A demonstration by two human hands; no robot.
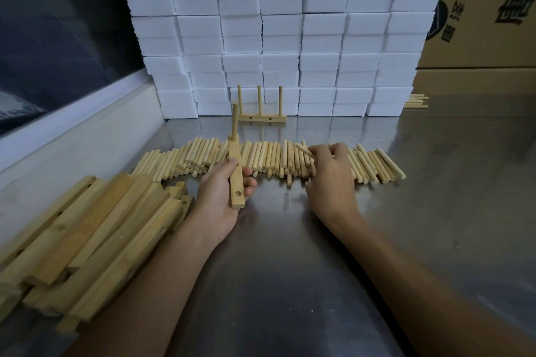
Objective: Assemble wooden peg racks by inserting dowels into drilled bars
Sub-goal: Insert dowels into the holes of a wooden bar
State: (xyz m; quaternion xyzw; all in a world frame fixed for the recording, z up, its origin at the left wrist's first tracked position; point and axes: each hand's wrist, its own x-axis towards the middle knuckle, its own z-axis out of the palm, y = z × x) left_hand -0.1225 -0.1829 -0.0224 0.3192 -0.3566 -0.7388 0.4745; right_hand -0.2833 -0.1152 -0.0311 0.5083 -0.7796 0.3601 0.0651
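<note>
Wooden and pale, a drilled bar (237,177) is lying across the curled fingers of the left hand (223,194) just left of the frame's centre, the thumb pressing on its left face and the fingertips wrapping up from the right; its near end, showing an open hole, is sticking out toward the viewer past the palm, and its far end is carrying one upright dowel (234,120) already seated. To the right, the right hand (329,174) is pinching a single loose dowel (304,149) between thumb and forefinger, the dowel's free end pointing up-left beyond the fingertips while the other fingers are curling beneath. Behind both hands a long row of loose dowels (269,158) is spreading across the middle of the metal table (290,255). A heap of drilled bars (87,240) is filling the lower left. Farther back, at centre, a finished rack (261,113) with three pegs is standing before a wall of white foam blocks (284,32), and a cardboard box (487,9) is occupying the upper right.
</note>
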